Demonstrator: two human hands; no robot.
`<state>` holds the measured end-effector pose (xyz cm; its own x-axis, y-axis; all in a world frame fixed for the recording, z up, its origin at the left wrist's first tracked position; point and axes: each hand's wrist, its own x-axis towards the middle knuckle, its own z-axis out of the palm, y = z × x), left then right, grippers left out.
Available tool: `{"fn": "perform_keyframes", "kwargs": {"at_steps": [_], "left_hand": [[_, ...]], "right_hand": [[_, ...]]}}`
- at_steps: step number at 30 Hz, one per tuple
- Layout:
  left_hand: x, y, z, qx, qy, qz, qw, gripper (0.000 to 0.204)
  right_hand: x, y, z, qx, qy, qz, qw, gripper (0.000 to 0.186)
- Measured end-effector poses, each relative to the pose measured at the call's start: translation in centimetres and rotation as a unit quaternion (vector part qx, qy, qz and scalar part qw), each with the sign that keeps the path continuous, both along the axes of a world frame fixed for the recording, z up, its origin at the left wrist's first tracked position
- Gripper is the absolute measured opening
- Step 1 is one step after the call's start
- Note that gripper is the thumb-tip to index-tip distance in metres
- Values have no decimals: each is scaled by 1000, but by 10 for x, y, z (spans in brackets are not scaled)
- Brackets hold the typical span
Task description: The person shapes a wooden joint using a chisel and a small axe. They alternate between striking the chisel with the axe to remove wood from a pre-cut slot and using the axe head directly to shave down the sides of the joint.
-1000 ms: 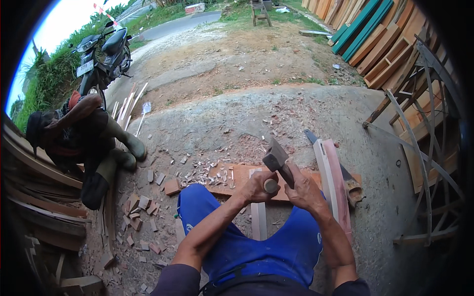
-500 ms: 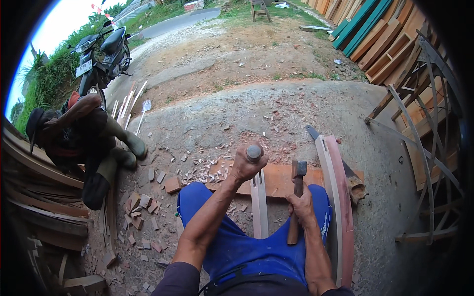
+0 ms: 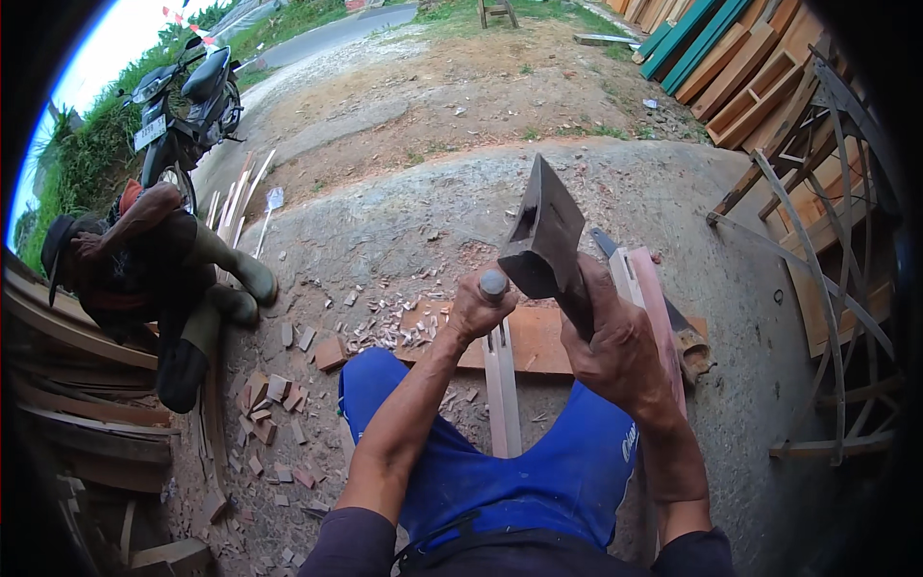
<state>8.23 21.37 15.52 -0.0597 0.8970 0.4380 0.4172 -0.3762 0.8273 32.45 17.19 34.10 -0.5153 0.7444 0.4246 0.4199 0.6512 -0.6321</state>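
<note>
My left hand (image 3: 471,313) is closed round an upright chisel, whose round butt (image 3: 493,283) shows above the fist. Its blade is hidden beneath the hand. Below the fist a pale wooden bar (image 3: 501,389) with a narrow slot runs back between my knees, its far part over a flat reddish board (image 3: 540,338). My right hand (image 3: 620,341) grips a hatchet (image 3: 546,236) by the handle, raised to the right of the chisel and apart from it. The hatchet's dark metal head looms large and close.
Beside my right leg lies a pink-and-white timber (image 3: 657,308) over a handsaw (image 3: 690,348). Wood offcuts (image 3: 264,404) and chips litter the floor at left. A person in boots (image 3: 144,260) crouches there, near a motorcycle (image 3: 187,101). Curved frames (image 3: 817,260) stand at right.
My right hand has lifted the hatchet from above my right thigh, up and closer to view, turning its head. The left hand still holds the chisel in nearly the same place.
</note>
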Motion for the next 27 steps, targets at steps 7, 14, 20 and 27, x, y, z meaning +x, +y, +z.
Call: {"fn": "perform_keyframes", "kwargs": {"at_steps": [7, 14, 20, 27], "left_hand": [[12, -22, 18, 58, 97, -12, 994, 46], [20, -21, 34, -7, -42, -23, 999, 15], [10, -30, 22, -22, -44, -32, 998, 27], [24, -54, 37, 62, 50, -35, 996, 26]], "right_hand": [[-29, 25, -10, -103, -351, 43, 930, 46], [-2, 3, -26, -96, -126, 6, 987, 62], [-14, -1, 3, -35, -125, 42, 991, 60], [-16, 6, -58, -198, -182, 36, 963, 46]]}}
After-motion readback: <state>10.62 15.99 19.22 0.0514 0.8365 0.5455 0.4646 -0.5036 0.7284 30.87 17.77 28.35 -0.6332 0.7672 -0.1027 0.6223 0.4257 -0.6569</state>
